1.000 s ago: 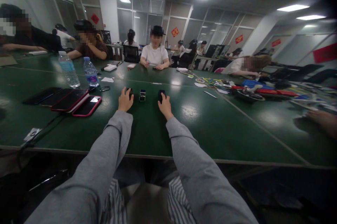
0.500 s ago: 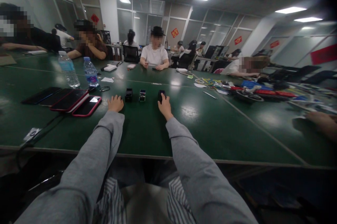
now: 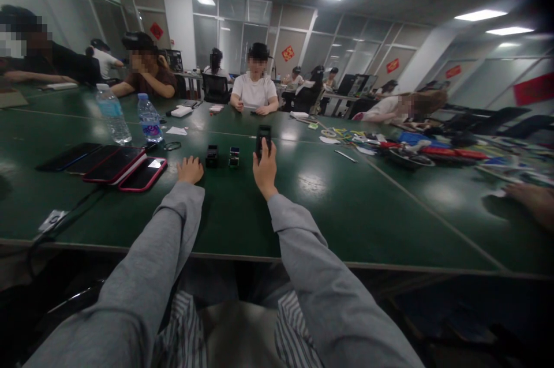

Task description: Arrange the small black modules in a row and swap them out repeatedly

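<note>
My right hand [image 3: 265, 171] holds a small black device [image 3: 264, 138] upright above the green table [image 3: 242, 212], its fingers across the device's face. My left hand [image 3: 190, 171] rests on the table with its fingers spread and nothing in them. Just to the right of my left hand sits a small black block-like object [image 3: 212, 156]. Between that object and my right hand stands a small device with a shiny face [image 3: 234, 157].
Phones [image 3: 142, 174] and two water bottles [image 3: 150, 119] are on the left. A pen [image 3: 345, 156] and a pile of cables and tools [image 3: 428, 149] lie to the right. Opposite sits a person in white [image 3: 254, 90]. Another person's hand [image 3: 530, 198] reaches in at the right edge.
My right hand has raised the black device off the table and tilted it upright, shifting slightly left. My left hand has stayed in place.
</note>
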Tool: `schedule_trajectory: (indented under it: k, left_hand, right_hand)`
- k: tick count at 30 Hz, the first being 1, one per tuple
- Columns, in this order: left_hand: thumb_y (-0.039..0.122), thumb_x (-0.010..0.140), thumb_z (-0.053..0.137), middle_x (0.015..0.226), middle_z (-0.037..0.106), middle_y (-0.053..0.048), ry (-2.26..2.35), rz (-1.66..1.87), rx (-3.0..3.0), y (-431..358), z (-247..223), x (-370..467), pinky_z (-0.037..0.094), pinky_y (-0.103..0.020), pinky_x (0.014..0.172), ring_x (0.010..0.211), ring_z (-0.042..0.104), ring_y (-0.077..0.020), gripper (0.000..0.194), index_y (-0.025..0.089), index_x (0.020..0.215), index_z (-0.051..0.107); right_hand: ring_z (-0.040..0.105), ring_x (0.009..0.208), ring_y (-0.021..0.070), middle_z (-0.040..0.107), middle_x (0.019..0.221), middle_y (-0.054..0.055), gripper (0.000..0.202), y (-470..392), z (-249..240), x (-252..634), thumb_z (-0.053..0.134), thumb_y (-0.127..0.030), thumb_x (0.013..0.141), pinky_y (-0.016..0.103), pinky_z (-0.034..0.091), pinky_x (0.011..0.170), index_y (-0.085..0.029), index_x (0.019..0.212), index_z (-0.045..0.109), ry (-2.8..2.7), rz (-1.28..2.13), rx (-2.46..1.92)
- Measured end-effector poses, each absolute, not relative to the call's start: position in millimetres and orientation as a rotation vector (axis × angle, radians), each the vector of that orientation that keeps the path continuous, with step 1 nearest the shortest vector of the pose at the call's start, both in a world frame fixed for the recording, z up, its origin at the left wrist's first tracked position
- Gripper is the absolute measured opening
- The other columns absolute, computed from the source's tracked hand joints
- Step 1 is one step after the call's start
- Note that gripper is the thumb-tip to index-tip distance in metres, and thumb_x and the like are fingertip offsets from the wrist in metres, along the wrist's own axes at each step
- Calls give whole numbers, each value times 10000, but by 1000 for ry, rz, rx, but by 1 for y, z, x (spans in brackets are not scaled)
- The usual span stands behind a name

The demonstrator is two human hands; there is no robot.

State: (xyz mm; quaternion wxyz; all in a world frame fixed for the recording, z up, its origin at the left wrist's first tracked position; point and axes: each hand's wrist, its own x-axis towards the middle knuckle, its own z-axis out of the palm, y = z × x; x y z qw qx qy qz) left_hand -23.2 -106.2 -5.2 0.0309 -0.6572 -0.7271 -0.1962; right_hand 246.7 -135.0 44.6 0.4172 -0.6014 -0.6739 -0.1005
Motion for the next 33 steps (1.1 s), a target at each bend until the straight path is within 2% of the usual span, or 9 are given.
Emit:
schedule_trajectory:
  k: [3, 6, 9, 15, 19, 23, 27, 30, 33]
  left_hand:
    - [325, 959, 275, 1501, 428, -161, -2286, -514, -2021, -105, -6, -24, 265, -646, 1102, 1404, 340, -364, 492, 177, 1366, 509]
    - [332, 968, 257, 1524, 399, -146, -2298, -473, -2011, -105, -6, -23, 266, -630, 1107, 1414, 320, -362, 499, 179, 1380, 493]
    - [329, 968, 258, 1519, 403, -152, -2288, -481, -2007, -105, -6, -23, 270, -634, 1101, 1406, 326, -368, 500, 165, 1377, 494]
    - [336, 967, 259, 1521, 400, -153, -2305, -491, -2017, -107, -3, -22, 271, -632, 1101, 1408, 325, -366, 508, 163, 1392, 478]
    - [329, 967, 263, 1529, 391, -150, -2316, -479, -2014, -107, -2, -22, 275, -628, 1098, 1413, 321, -362, 502, 168, 1391, 479]
    - [319, 967, 264, 1528, 389, -155, -2310, -489, -2000, -107, -3, -22, 272, -631, 1096, 1410, 326, -364, 494, 171, 1383, 487]
    - [321, 971, 260, 1503, 419, -152, -2292, -490, -2008, -107, -3, -22, 275, -631, 1092, 1394, 342, -367, 484, 178, 1364, 504]
    - [319, 971, 268, 1498, 423, -154, -2298, -493, -1992, -107, -4, -21, 273, -629, 1091, 1388, 345, -364, 477, 182, 1361, 505]
    - [315, 969, 277, 1494, 424, -159, -2304, -487, -1988, -106, -5, -21, 277, -625, 1087, 1383, 349, -361, 473, 178, 1358, 510]
  right_hand:
    - [338, 1388, 278, 343, 1493, 182, 559, -133, 38, 232, 368, -308, 997, 486, 295, 1131, -175, 1531, 269, -1837, -276, -1569]
    - [264, 1431, 299, 417, 1452, 187, 549, -129, 30, 226, 430, -322, 983, 531, 161, 1168, -155, 1499, 345, -1923, -293, -1632]
    - [206, 1458, 317, 457, 1430, 191, 553, -126, 25, 226, 458, -344, 974, 555, 102, 1167, -144, 1483, 374, -1964, -294, -1661]
    - [170, 1468, 334, 490, 1397, 238, 573, -122, 19, 228, 474, -358, 964, 595, 70, 1152, -80, 1458, 388, -2011, -253, -1736]
    - [89, 1480, 363, 284, 1537, 249, 621, -130, 26, 227, 446, -419, 973, 608, 66, 1146, -99, 1494, 337, -1987, -302, -1719]
    - [30, 1494, 322, 130, 1607, 177, 611, -144, 38, 215, 350, -436, 1002, 559, 81, 1168, -167, 1541, 248, -2011, -395, -1544]
    - [126, 1482, 300, 232, 1578, 171, 626, -151, 33, 197, 367, -435, 999, 512, 121, 1177, -182, 1552, 220, -2139, -354, -1457]
    - [214, 1454, 305, 314, 1540, 184, 624, -147, 22, 191, 405, -462, 984, 510, 155, 1169, -174, 1526, 294, -2233, -268, -1488]
    - [225, 1451, 302, 318, 1539, 188, 595, -142, 15, 191, 401, -467, 983, 513, 151, 1170, -161, 1492, 362, -2257, -244, -1499]
